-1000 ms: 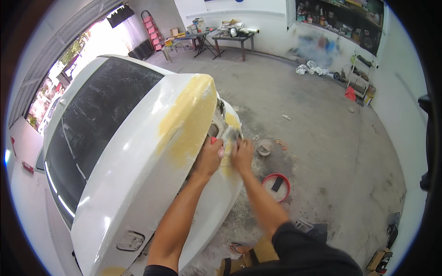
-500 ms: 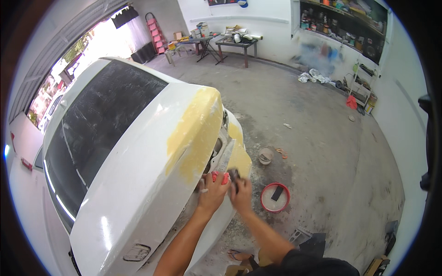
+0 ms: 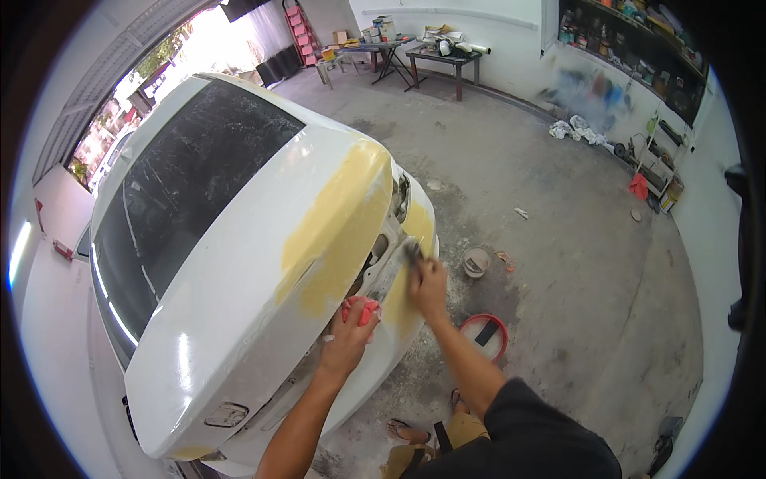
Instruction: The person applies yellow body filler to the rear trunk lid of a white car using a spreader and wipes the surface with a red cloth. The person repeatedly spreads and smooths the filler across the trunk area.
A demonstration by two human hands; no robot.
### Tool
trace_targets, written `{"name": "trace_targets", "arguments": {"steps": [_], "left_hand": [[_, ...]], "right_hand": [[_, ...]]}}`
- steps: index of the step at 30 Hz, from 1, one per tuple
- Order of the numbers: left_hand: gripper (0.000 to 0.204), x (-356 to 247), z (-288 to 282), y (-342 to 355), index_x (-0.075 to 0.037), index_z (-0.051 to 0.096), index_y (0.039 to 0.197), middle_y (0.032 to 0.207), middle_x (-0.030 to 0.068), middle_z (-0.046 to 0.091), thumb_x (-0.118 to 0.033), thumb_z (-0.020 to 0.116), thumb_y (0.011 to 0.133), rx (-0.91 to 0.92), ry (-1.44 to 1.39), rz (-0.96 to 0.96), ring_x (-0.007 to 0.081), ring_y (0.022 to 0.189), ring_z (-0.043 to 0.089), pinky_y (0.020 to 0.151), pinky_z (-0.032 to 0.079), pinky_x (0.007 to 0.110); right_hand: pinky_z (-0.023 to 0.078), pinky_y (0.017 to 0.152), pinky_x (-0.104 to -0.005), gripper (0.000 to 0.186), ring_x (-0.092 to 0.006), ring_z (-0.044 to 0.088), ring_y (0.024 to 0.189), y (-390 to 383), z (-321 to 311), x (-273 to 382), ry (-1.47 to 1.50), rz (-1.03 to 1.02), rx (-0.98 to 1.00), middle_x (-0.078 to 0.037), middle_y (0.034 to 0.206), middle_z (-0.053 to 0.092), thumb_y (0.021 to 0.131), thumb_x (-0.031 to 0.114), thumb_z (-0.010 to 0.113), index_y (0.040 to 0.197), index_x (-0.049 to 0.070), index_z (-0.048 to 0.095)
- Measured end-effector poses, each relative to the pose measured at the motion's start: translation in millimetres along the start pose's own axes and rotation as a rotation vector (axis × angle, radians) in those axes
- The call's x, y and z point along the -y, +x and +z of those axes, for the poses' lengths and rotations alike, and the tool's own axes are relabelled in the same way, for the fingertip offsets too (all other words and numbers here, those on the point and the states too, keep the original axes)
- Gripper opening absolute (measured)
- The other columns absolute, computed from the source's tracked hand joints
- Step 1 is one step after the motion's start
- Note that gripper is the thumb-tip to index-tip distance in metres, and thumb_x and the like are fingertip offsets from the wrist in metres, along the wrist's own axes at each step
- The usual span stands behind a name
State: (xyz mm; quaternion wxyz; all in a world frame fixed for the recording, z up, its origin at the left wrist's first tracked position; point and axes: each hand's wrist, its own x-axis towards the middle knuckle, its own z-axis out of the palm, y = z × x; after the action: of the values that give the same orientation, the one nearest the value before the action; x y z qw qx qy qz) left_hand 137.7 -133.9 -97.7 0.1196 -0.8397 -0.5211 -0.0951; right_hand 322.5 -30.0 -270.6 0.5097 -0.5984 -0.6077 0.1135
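A white car (image 3: 215,295) with yellow patches (image 3: 335,211) on its trunk lid and rear bumper (image 3: 407,299) fills the left and middle. At the bumper's top edge, my left hand (image 3: 341,350) is closed around a wet pink sponge or cloth (image 3: 364,310); which of the two I cannot tell. Farther along the bumper, my right hand (image 3: 431,289) grips a dark sanding block (image 3: 412,251) against the yellow surface, blurred by motion. The trunk gap (image 3: 375,259) lies between lid and bumper, partly behind my left hand.
A red-rimmed bucket (image 3: 506,342) of cloudy water, with a dark block (image 3: 486,333) across it, stands right of my right forearm. Beyond it are a small pail (image 3: 476,262) and an orange scrap (image 3: 505,261) on the floor. Tables (image 3: 445,56) with supplies line the far wall.
My right hand has slid farther along the bumper with the dark block, away from my left hand. My left hand has come nearer with the pink piece. The whole view has shifted slightly.
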Motion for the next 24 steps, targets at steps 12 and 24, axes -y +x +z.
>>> {"name": "trace_targets", "arguments": {"steps": [12, 24], "left_hand": [[0.030, 1, -12, -25, -0.024, 0.074, 0.116, 0.140, 0.0064, 0.058, -0.020, 0.072, 0.086, -0.027, 0.131, 0.066, 0.0451, 0.125, 0.059, 0.102, 0.056, 0.058], [0.045, 30, -108, -191, -0.028, 0.070, 0.118, 0.144, 0.0080, 0.054, -0.017, 0.092, 0.080, -0.439, 0.333, -0.169, 0.0392, 0.134, 0.054, 0.113, 0.041, 0.058]], "right_hand": [[0.045, 0.107, -0.0507, 0.038, -0.0457, 0.054, 0.119, -12, -1, 45, 0.160, -0.070, -0.030, -0.028, 0.127, 0.057, 0.102, 0.016, 0.066, 0.136, -0.002, 0.064], [0.045, 0.108, -0.0538, 0.043, -0.0480, 0.053, 0.123, -26, -20, 44, 0.230, -0.159, 0.107, -0.028, 0.132, 0.055, 0.100, 0.021, 0.068, 0.137, -0.001, 0.063]]}}
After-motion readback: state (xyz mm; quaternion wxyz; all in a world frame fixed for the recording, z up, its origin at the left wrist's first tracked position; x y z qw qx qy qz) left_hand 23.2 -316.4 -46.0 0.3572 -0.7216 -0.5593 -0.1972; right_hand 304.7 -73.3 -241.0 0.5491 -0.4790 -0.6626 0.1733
